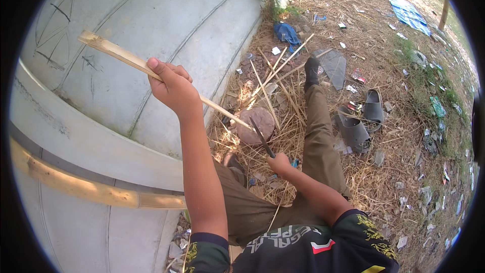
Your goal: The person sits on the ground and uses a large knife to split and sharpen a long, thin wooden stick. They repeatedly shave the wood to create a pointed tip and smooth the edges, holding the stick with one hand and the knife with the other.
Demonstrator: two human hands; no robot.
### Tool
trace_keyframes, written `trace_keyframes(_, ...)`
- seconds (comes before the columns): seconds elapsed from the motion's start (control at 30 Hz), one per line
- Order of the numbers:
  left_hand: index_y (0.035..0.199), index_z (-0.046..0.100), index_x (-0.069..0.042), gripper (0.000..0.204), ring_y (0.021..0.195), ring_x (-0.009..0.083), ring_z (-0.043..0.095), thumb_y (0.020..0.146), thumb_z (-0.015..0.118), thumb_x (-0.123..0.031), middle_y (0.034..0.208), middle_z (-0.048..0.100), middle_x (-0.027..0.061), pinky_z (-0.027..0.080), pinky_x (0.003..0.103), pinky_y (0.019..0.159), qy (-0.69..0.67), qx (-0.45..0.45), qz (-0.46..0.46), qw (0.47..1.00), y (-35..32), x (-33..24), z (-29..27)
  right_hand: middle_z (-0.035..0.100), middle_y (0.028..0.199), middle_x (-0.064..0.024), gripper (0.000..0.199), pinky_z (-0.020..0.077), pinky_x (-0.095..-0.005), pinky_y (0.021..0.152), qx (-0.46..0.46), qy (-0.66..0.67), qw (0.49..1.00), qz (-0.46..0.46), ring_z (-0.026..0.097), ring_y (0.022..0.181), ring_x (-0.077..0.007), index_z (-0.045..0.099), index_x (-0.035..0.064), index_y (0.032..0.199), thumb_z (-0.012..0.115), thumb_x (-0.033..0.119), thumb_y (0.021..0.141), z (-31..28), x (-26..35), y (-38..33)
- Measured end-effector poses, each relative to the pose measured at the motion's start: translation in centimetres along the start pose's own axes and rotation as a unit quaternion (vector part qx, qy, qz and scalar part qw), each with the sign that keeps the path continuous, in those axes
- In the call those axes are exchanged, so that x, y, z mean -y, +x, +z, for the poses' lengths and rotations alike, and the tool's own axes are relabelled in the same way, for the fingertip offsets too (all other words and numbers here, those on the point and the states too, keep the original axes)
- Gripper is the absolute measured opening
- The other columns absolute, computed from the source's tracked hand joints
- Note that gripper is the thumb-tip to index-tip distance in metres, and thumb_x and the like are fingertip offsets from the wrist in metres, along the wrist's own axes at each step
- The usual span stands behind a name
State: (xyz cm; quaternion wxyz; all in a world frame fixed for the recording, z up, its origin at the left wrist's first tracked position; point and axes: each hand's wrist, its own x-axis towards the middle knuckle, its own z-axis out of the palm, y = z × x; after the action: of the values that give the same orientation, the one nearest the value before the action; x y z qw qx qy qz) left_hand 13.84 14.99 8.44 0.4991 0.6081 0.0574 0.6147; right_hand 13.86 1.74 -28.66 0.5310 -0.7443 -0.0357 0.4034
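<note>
Raised at the left, my left hand (174, 87) is closed round a long split bamboo strip (118, 51). The strip slants down to the right, and its thin lower end meets the top of a round chopping block (258, 124) on the ground between my legs. My right hand (279, 164) grips a knife (261, 139) by its handle. The dark blade points up and to the left, over the right side of the block, close to the strip's lower end.
Several bamboo strips (275, 77) lie crossed beyond the block. A grey wall (166, 30) and a bamboo pole (91, 187) flank my left side. Grey sandals (355, 132) sit right of my outstretched leg. Straw and litter cover the ground, with a blue tarp (408, 12) farther off.
</note>
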Motion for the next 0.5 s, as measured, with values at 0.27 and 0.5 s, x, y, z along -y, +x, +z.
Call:
trace_keyframes(0.27, 0.072, 0.031, -0.015, 0.051, 0.044, 0.0077, 0.029, 0.106, 0.041, -0.051, 0.050, 0.029, -0.0031, 0.026, 0.025, 0.043, 0.014, -0.036, -0.009, 0.999, 1.1, 0.3, -1.5, 0.044, 0.059, 0.0045, 0.025, 0.0338, -0.0267, 0.047, -0.091, 0.341, 0.820, -0.451, 0.041, 0.051, -0.0049, 0.046, 0.0088, 0.077, 0.060, 0.013, 0.096, -10.6, 22.5, -12.8)
trace_keyframes(0.5, 0.073, 0.031, -0.015, 0.050, 0.043, 0.0065, 0.030, 0.106, 0.041, -0.051, 0.053, 0.028, -0.0041, 0.026, 0.024, 0.042, 0.006, -0.006, -0.022, 1.000, 0.1, 0.4, 0.2, 0.059, 0.064, -0.0082, 0.020, 0.0432, -0.0336, 0.053, 0.021, -0.120, 0.992, 0.034, 0.057, 0.058, -0.0157, 0.060, -0.0014, 0.080, 0.062, 0.018, 0.085, -0.4, -1.2, -2.3)
